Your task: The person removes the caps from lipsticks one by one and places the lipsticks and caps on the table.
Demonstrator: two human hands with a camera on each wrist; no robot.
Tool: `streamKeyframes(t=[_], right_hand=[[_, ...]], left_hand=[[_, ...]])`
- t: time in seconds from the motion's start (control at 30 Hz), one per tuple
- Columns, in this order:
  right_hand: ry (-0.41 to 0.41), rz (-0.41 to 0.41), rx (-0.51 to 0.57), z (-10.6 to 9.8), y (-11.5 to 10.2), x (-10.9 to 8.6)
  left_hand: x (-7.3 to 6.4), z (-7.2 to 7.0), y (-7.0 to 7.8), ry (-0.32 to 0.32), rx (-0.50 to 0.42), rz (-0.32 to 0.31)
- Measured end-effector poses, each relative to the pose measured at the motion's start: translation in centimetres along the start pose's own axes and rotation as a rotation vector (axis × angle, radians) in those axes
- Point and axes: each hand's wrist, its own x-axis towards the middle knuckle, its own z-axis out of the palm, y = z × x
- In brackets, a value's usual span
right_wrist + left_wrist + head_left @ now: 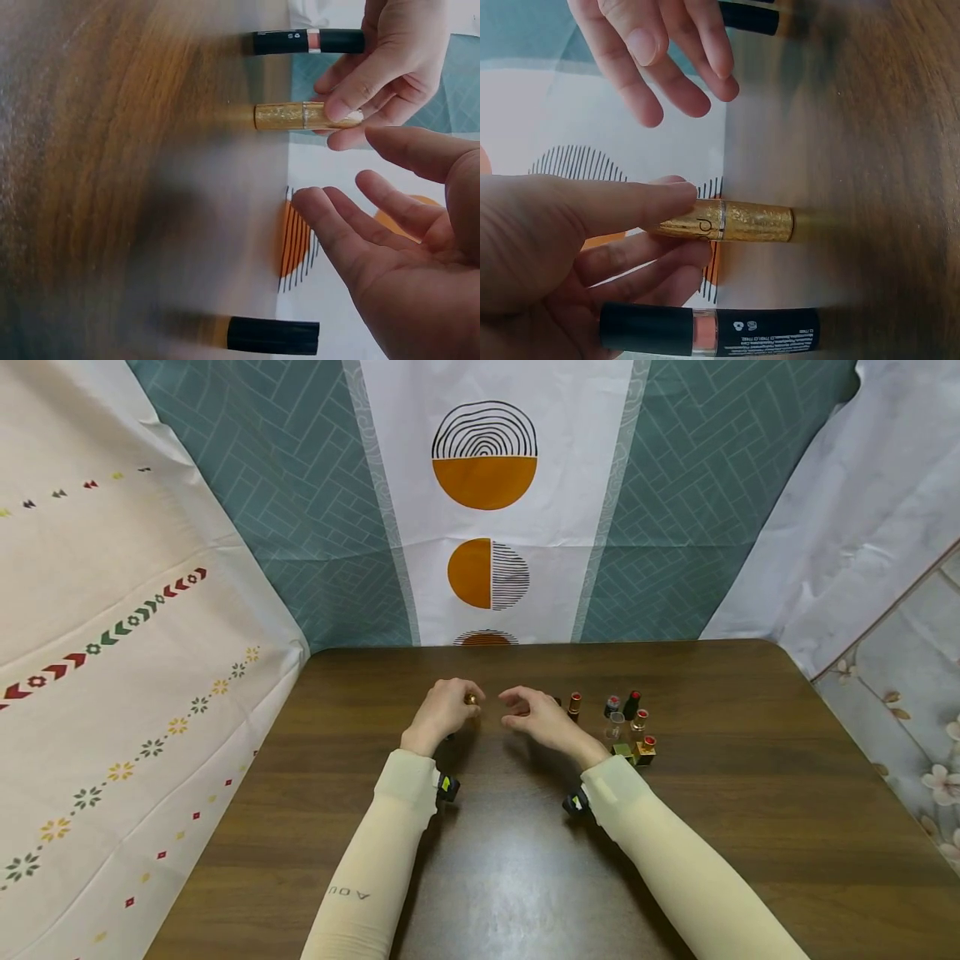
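Observation:
My left hand (442, 710) pinches a gold lipstick tube (754, 222) between thumb and fingers. The tube stands upright, its lower end at or close to the tabletop; contact is hard to tell. Beside that hand a black lip gloss tube (769, 330) with a pinkish band stands on the table. My right hand (543, 718) hovers a little to the right, its fingers loosely bent and holding nothing. Near it, in the right wrist view, stands a black tube (274, 335); in the head view the right hand partly hides what is behind it.
To the right of the right hand, several small cosmetics stand grouped on the brown wooden table (750, 793). Among them are a gold-topped tube (574, 704), a dark tube with a red top (632, 702) and a square gold case (645, 750). Patterned cloths (495, 527) hang behind.

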Motion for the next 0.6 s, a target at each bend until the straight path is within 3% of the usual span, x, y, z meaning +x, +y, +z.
streamKeyframes(t=[0.6], right_hand=[[0.01,0.031,0.009,0.84,0.13,0.76]], left_hand=[[0.13,-0.42,0.17,0.034,-0.004,0.008]])
